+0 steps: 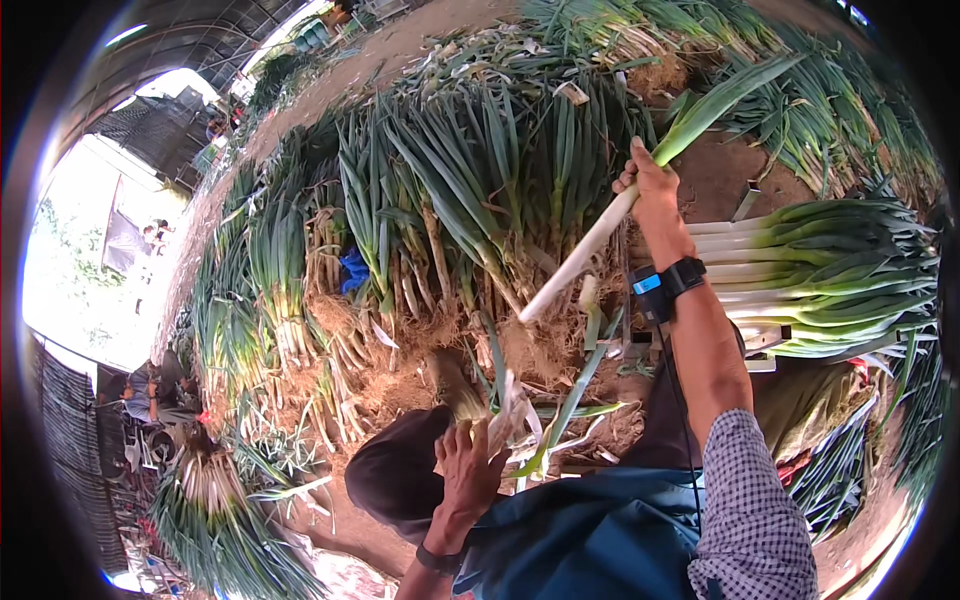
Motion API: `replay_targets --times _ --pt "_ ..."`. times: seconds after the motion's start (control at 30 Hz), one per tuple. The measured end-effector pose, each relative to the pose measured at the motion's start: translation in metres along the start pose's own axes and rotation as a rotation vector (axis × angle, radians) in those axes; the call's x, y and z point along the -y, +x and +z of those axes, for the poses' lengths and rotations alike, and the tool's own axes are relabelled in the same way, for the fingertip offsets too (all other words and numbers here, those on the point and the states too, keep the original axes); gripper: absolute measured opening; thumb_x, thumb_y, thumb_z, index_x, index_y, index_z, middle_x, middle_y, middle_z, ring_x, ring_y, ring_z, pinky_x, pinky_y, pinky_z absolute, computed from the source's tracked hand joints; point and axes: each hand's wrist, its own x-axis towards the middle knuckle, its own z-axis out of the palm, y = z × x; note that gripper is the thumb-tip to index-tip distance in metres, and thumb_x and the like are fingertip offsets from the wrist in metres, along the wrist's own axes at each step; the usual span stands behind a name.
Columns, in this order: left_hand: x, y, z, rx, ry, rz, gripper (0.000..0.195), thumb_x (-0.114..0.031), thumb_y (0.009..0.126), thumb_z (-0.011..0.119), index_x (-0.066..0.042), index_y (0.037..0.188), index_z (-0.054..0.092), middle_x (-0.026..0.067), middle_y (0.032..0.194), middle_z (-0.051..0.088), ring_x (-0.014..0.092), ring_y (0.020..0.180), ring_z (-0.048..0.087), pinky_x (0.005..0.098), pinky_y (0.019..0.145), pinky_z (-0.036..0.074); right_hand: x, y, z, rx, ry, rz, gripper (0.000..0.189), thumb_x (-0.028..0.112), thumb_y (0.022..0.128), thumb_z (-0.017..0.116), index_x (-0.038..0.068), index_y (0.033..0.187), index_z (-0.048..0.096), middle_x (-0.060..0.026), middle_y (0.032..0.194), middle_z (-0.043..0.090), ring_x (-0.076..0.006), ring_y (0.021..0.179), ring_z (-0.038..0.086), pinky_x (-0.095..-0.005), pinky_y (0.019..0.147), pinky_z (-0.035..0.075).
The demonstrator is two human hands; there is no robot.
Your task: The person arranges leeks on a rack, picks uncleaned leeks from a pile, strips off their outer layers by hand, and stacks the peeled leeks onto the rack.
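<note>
My right hand [651, 180] is shut around a long green onion [577, 255], gripping it where the white stem turns green. The stem slants down to the left and looks clean and white, without visible roots; its green top [720, 105] points up to the right. My left hand [471, 469] is lower, by my dark-clothed knee [394, 469], its fingers partly spread. Loose pale leaf sheaths [514, 412] lie right beside its thumb and fingers; whether it holds any is unclear. Right of my right forearm, stripped green onions [780, 277] lie side by side on a metal-ended rack [765, 337].
Standing bundles of untrimmed green onions [450, 172] with dry roots fill the ground ahead. More heaps [832, 112] lie at the upper right, and another bundle [217, 510] at lower left. A cable [679, 405] runs down from my wrist device [652, 289]. Another person [142, 394] sits far left.
</note>
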Motion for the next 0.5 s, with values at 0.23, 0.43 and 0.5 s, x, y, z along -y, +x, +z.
replay_targets --times 0.23,0.43,0.5 --pt "-0.087 0.140 0.011 -0.197 -1.505 -0.061 0.063 -0.035 0.092 0.068 -0.001 0.140 0.045 0.0165 0.123 0.057 0.023 0.096 0.067 0.0311 0.074 0.056 -0.029 -0.054 0.017 0.145 0.163 0.013 0.037 0.033 0.088 0.074 0.008 0.077 0.048 -0.0048 0.065 0.050 -0.0181 0.046 0.048 -0.0382 0.044 0.045" --pt "-0.107 0.178 0.018 0.047 -1.968 -0.248 0.035 -0.039 0.101 0.051 -0.005 0.108 0.057 0.0060 0.081 0.057 0.013 0.063 0.052 0.0299 0.058 0.048 -0.020 -0.058 0.024 0.088 0.168 0.043 0.035 0.028 0.086 0.076 0.008 0.080 0.048 -0.0042 0.063 0.050 -0.0181 0.044 0.047 -0.0383 0.043 0.044" --pt "-0.113 0.165 0.027 0.024 -1.866 -0.297 0.036 -0.038 0.104 0.046 -0.007 0.087 0.055 0.0038 0.069 0.052 0.013 0.055 0.047 0.0290 0.056 0.044 -0.007 -0.041 0.017 0.096 0.168 -0.035 0.033 0.026 0.088 0.075 0.008 0.081 0.049 -0.0041 0.063 0.049 -0.0180 0.044 0.046 -0.0370 0.042 0.044"
